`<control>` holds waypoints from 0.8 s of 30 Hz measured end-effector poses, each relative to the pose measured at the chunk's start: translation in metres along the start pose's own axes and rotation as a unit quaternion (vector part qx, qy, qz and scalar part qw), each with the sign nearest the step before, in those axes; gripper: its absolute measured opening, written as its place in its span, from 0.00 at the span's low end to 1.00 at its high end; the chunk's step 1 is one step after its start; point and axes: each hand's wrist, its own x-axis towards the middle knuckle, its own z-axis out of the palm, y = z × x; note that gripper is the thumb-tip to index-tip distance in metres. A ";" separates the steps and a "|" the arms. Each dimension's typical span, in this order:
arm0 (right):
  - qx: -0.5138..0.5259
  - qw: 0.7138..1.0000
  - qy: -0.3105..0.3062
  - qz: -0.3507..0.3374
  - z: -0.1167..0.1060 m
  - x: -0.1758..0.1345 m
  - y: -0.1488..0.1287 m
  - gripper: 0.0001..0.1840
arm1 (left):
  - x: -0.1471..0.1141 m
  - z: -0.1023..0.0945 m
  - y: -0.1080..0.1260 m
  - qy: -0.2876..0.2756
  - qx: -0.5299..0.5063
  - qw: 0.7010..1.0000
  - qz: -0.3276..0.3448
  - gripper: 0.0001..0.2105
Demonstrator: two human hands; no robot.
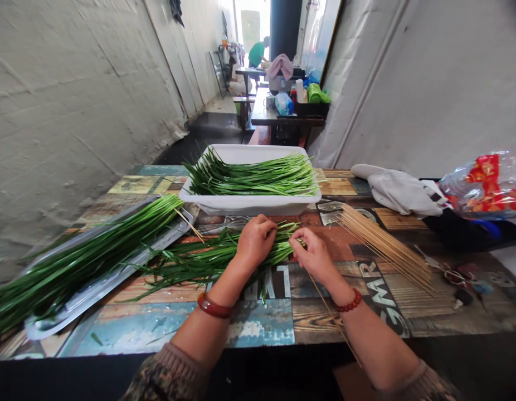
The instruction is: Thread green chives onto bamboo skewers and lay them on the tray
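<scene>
My left hand point(256, 239) is closed on a small bunch of garlic chives point(208, 253) lying across the table, near the pale stem ends. To its right, my right hand point(313, 252) pinches a thin bamboo skewer point(330, 312), whose long end slants down past my wrist over the table's front edge. The skewer's tip is at the stems; whether it pierces them I cannot tell. Behind both hands, a white tub point(249, 199) holds more chives point(258, 177). At the left, a metal tray point(116, 284) carries a thick heap of chives point(95, 259) with a skewer point(191, 225) sticking out at the stem end.
A pile of bamboo skewers point(383, 250) lies right of my hands. Beyond it are scissors point(450, 273), a light cloth point(402, 189) and a clear plastic bag with red print point(486, 186). Farther back stand another table point(264, 114) and a person in green point(256, 54).
</scene>
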 end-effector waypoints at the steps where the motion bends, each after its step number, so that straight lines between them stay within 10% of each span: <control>1: 0.014 1.000 0.001 0.002 0.001 0.000 0.001 0.13 | 0.000 -0.001 0.000 0.011 -0.041 0.999 -0.010 0.06; 9: -0.001 0.999 0.034 -0.035 0.002 -0.003 0.001 0.15 | 0.001 -0.006 0.011 -0.002 -0.215 0.973 -0.084 0.06; 24: 0.008 0.998 0.036 -0.055 0.001 -0.005 -0.006 0.15 | 0.000 -0.009 0.019 -0.002 -0.218 0.975 -0.046 0.06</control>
